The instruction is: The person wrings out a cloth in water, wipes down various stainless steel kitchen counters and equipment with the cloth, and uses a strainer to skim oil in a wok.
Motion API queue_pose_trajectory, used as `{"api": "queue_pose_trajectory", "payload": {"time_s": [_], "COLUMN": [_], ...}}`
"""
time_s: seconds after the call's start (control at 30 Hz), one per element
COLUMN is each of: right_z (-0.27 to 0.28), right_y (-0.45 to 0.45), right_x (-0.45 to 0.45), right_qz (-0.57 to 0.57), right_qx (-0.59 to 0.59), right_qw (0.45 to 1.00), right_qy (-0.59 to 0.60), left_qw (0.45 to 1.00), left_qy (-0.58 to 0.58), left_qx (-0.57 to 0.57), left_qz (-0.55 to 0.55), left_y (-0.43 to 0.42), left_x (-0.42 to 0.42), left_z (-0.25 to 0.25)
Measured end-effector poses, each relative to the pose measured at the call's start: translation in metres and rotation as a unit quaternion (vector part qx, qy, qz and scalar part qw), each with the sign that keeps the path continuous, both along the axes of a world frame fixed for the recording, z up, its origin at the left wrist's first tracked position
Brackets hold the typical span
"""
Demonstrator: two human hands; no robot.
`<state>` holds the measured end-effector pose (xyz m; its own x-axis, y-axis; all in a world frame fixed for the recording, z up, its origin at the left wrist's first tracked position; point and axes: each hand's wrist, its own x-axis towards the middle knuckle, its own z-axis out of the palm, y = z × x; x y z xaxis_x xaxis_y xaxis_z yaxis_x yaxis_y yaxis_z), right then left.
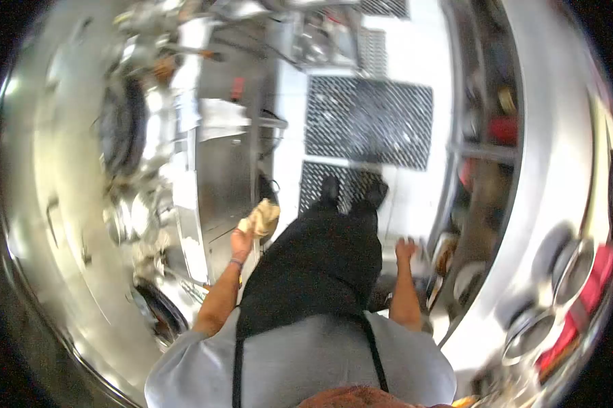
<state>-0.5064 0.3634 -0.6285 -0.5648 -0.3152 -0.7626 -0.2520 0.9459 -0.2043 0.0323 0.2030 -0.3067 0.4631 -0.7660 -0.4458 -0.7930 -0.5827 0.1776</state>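
Observation:
My left hand (240,241) hangs at my left side, its fingers closed on a crumpled, yellowish-tan cloth (266,217). The cloth bunches out beyond the fingers, close to the front of a steel counter unit (225,177). On the other side, my right hand (406,249) is held low beside my black apron (306,265), near the shelving on the right. Its fingers are small and smeared, so their pose is unclear, and no object shows in it.
Black perforated mats (368,122) lie on the pale floor ahead of my feet. Pans (123,126) and cookware line the left side. Metal bowls (528,333) and a red cloth (572,316) sit on the right counter, above shelves (483,183) holding blurred items.

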Motion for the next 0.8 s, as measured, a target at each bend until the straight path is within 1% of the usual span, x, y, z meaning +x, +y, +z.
{"api": "queue_pose_trajectory", "payload": {"time_s": [0.03,0.07,0.1,0.13,0.17,0.2,0.23,0.27,0.3,0.33,0.37,0.4,0.43,0.5,0.53,0.63,0.67,0.7,0.73,0.77,0.8], "right_z": [0.05,0.107,0.094,0.096,0.107,0.061,0.016,-0.023,-0.031,-0.025,0.011,0.087,0.094,0.057,0.076,0.122,0.133,0.129,0.136,0.142,0.146], "right_y": [-0.031,-0.067,-0.071,-0.084,-0.105,-0.101,-0.097,-0.093,-0.103,-0.115,-0.138,-0.174,-0.187,-0.209,-0.222,-0.247,-0.25,-0.255,-0.257,-0.255,-0.252], "right_x": [0.001,0.002,-0.006,-0.026,-0.043,-0.07,-0.096,-0.12,-0.138,-0.149,-0.136,-0.108,-0.102,-0.119,-0.108,-0.054,-0.04,-0.027,-0.012,0.003,0.012], "right_qz": [-0.02,-0.043,-0.009,0.072,0.151,0.187,0.223,0.261,0.287,0.313,0.183,0.046,0.052,0.053,0.075,0.078,0.088,0.095,0.102,0.109,0.126], "right_qx": [-0.031,-0.06,-0.083,-0.066,-0.053,-0.016,0.021,0.055,0.029,0.003,0.014,0.019,0.025,0.031,0.014,-0.03,-0.042,-0.031,-0.038,-0.045,-0.053], "right_qw": [0.998,0.993,0.994,0.993,0.985,0.98,0.972,0.961,0.954,0.946,0.975,0.987,0.985,0.981,0.964,0.968,0.959,0.96,0.957,0.954,0.948], "right_qy": [-0.045,-0.091,-0.067,-0.064,-0.057,-0.061,-0.066,-0.072,-0.079,-0.085,-0.127,-0.153,-0.164,-0.185,-0.255,-0.237,-0.266,-0.262,-0.269,-0.275,-0.288], "left_qw": [0.998,0.996,0.993,0.988,0.982,0.967,0.939,0.94,0.933,0.922,0.909,0.876,0.839,0.762,0.755,0.767,0.783,0.8,0.787,0.802,0.81], "left_qy": [-0.06,-0.084,-0.103,-0.124,-0.126,-0.079,-0.037,0.012,0.062,0.049,0.042,0.086,0.127,0.216,0.245,0.27,0.268,0.267,0.274,0.262,0.257], "left_qx": [-0.001,0.005,0.016,0.023,-0.111,-0.191,-0.267,-0.222,-0.178,-0.168,-0.194,-0.25,-0.309,-0.364,-0.371,-0.43,-0.415,-0.4,-0.421,-0.419,-0.44], "left_qz": [-0.002,0.024,0.052,0.09,0.088,0.151,0.212,0.26,0.307,0.344,0.367,0.402,0.431,0.49,0.482,0.393,0.377,0.359,0.358,0.336,0.292], "left_y": [0.013,0.019,0.027,0.067,0.104,0.115,0.123,0.126,0.128,0.15,0.162,0.164,0.161,0.161,0.157,0.131,0.112,0.092,0.08,0.065,0.057], "left_x": [0.009,0.001,-0.008,0.001,0.016,0.002,-0.014,-0.031,-0.042,-0.035,-0.04,-0.049,-0.058,-0.061,-0.06,-0.047,-0.044,-0.039,-0.025,-0.01,0.015], "left_z": [-0.017,-0.009,-0.001,-0.019,-0.051,-0.043,-0.023,0.006,0.032,0.015,0.015,0.025,0.038,0.038,0.039,0.05,0.084,0.123,0.133,0.16,0.158]}}
